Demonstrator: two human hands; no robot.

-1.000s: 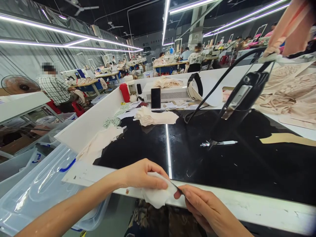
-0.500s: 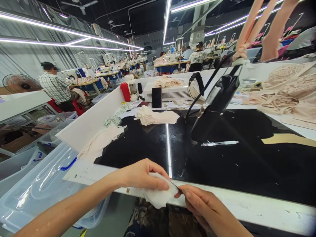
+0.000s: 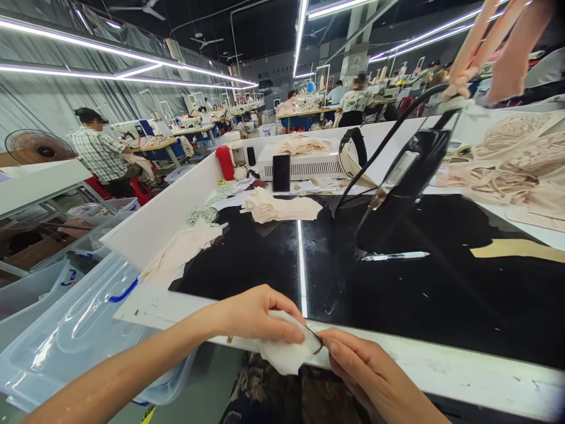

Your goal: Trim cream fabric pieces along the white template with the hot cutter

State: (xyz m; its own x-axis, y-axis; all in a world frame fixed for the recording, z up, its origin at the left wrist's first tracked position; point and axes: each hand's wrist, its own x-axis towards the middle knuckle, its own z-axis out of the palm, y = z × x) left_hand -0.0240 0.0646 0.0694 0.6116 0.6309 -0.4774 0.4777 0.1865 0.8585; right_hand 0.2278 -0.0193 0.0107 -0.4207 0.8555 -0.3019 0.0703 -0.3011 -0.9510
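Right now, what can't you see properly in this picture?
- Head view: right hand pinches something thin and dark; too small to name.
- White fabric piece: partly covered by left hand.
- Hanging black tool: its pink straps cut off by the top edge.

Bright hall, lit from overhead tube lights (image 3: 132,65).
Glare is reflected on the glossy black tabletop (image 3: 301,259); edges are bent by wide-angle distortion.

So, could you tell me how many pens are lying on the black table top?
1. A white pen lies on the black table top, right of the bright reflected stripe, beneath the hanging black tool. Others may be hidden under the fabric piles.
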